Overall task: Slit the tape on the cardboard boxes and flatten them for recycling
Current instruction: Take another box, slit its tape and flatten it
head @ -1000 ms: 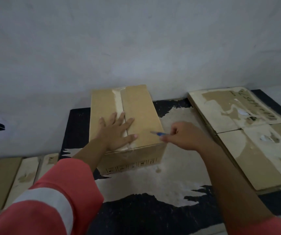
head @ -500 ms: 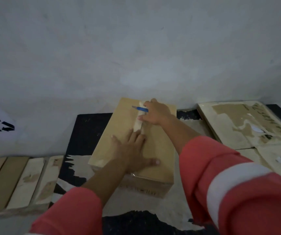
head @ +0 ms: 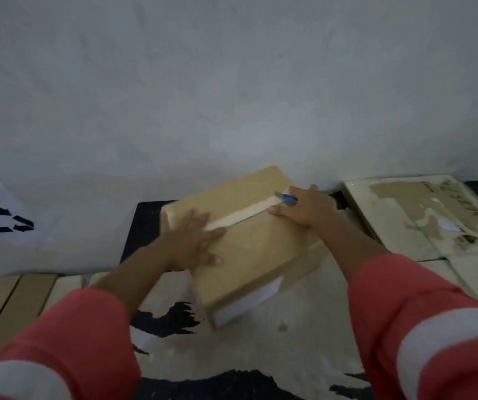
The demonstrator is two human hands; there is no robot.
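Note:
A closed brown cardboard box (head: 255,249) lies on the worn black-and-white table, turned at an angle, with a pale strip of tape (head: 243,215) along its top seam. My left hand (head: 194,243) presses flat on the box's near-left end, fingers spread over the tape. My right hand (head: 304,207) rests on the far-right end of the box and grips a blue-handled cutter (head: 288,197), whose blade points left along the tape.
Flattened, torn cardboard sheets (head: 422,217) lie to the right. More flat cardboard (head: 15,301) lies at the lower left. A white sheet with a black recycling symbol (head: 3,217) sits at the far left. A grey wall stands close behind the box.
The box has swung round so its tape seam now runs diagonally from left to upper right. My right hand with the cutter stays at the seam's far end, and my left hand still presses the near end.

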